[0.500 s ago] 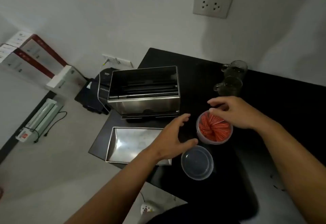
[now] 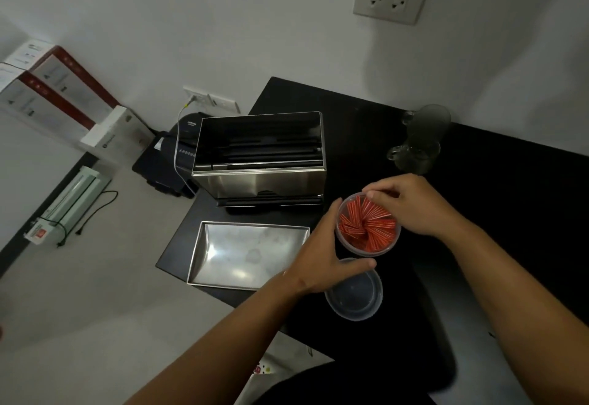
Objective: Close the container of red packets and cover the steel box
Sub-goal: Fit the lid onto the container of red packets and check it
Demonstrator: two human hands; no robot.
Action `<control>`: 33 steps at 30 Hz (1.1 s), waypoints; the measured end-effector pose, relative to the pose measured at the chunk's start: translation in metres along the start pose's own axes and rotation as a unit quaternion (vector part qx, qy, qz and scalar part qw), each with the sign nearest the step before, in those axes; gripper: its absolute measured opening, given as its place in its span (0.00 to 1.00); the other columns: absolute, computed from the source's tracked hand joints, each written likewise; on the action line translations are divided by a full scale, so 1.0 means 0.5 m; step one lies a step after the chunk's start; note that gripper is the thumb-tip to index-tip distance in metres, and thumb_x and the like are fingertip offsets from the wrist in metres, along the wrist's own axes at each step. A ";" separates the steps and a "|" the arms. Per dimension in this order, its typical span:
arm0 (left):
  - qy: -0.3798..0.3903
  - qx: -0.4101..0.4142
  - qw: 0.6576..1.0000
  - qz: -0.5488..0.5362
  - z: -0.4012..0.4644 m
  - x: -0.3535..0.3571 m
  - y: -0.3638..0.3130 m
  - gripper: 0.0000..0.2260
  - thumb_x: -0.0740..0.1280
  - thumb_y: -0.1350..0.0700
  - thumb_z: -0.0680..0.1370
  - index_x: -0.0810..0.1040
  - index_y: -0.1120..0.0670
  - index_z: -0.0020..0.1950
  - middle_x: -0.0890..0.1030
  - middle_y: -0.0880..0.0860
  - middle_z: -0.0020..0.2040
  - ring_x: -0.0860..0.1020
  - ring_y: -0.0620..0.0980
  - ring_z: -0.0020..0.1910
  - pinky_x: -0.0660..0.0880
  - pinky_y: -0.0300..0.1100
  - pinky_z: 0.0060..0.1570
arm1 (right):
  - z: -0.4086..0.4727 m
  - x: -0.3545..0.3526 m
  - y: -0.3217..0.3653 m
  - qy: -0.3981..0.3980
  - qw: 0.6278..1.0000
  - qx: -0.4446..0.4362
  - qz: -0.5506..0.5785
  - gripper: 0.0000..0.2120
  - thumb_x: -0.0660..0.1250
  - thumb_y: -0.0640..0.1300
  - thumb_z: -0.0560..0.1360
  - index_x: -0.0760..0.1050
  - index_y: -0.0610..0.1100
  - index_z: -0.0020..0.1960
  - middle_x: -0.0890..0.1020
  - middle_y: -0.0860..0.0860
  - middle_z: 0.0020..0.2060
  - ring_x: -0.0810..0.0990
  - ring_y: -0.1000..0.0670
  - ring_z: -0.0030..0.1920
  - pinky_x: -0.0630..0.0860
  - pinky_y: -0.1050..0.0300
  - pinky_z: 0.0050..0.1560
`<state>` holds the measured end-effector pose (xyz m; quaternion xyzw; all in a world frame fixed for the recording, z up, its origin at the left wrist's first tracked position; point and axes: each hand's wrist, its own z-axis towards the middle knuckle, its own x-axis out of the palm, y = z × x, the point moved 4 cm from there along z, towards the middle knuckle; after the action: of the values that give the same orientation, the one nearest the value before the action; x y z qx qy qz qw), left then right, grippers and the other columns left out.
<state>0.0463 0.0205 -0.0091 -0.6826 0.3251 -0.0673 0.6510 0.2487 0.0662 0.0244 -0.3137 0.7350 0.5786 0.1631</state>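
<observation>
A round clear container of red packets (image 2: 366, 229) stands without its lid on the black table (image 2: 494, 213). My left hand (image 2: 322, 255) cups its left side, fingers up the wall and thumb curled under its near edge. My right hand (image 2: 417, 207) comes from the right, its fingertips pinched on packet tops at the far rim. The clear round lid (image 2: 355, 293) lies flat just in front of the container, partly under my left thumb. The steel box (image 2: 259, 162) stands uncovered at the back left. Its steel cover (image 2: 245, 255) lies upturned in front of it.
Two glass mugs (image 2: 417, 146) stand behind the container near the wall. The table's left edge and near corner run close to the steel cover. Black devices (image 2: 178, 153), cables and cardboard boxes (image 2: 63, 92) lie on the floor to the left. A wall socket (image 2: 390, 0) is above.
My left hand has moved right and closed around the container's side. My right hand has dropped its fingertips onto the packets at the far rim.
</observation>
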 end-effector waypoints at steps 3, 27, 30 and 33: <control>-0.021 0.002 1.000 0.011 -0.017 -0.020 0.005 0.51 0.84 0.47 0.71 0.54 0.44 0.84 0.70 0.42 0.78 0.70 0.44 0.78 0.71 0.50 0.77 | -0.001 0.013 0.034 -0.002 1.000 -0.022 0.008 0.11 0.68 0.51 0.83 0.84 0.54 0.63 0.82 0.66 0.48 0.82 0.66 0.50 0.78 0.66 0.51; -0.146 -0.001 0.989 0.020 -0.206 -0.195 0.006 0.43 0.82 0.39 0.68 0.63 0.31 0.77 0.73 0.29 0.71 0.72 0.30 0.71 0.71 0.20 0.59 | -0.037 0.196 -0.013 0.217 0.939 -0.018 -0.264 0.22 0.72 0.54 0.80 0.78 0.52 0.72 0.81 0.54 0.61 0.78 0.56 0.55 0.74 0.59 0.53; -0.159 -0.018 0.987 0.020 -0.223 -0.203 0.014 0.44 0.83 0.41 0.67 0.61 0.28 0.75 0.72 0.26 0.69 0.72 0.28 0.70 0.70 0.19 0.59 | -0.039 0.220 -0.037 0.214 0.927 -0.020 -0.308 0.17 0.71 0.54 0.79 0.79 0.54 0.67 0.77 0.55 0.57 0.78 0.54 0.54 0.71 0.60 0.47; -0.161 -0.028 0.987 0.002 -0.234 -0.209 0.014 0.44 0.83 0.39 0.66 0.62 0.28 0.75 0.73 0.28 0.70 0.73 0.32 0.71 0.73 0.22 0.60 | -0.036 0.230 -0.048 0.181 0.934 -0.012 -0.308 0.11 0.71 0.55 0.80 0.80 0.55 0.61 0.75 0.55 0.54 0.76 0.54 0.50 0.69 0.61 0.43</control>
<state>-0.0979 -0.0223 0.0356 -0.7020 0.2195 0.0543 0.6753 0.1802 0.0147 -0.0579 -0.6264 0.6123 0.4418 0.1937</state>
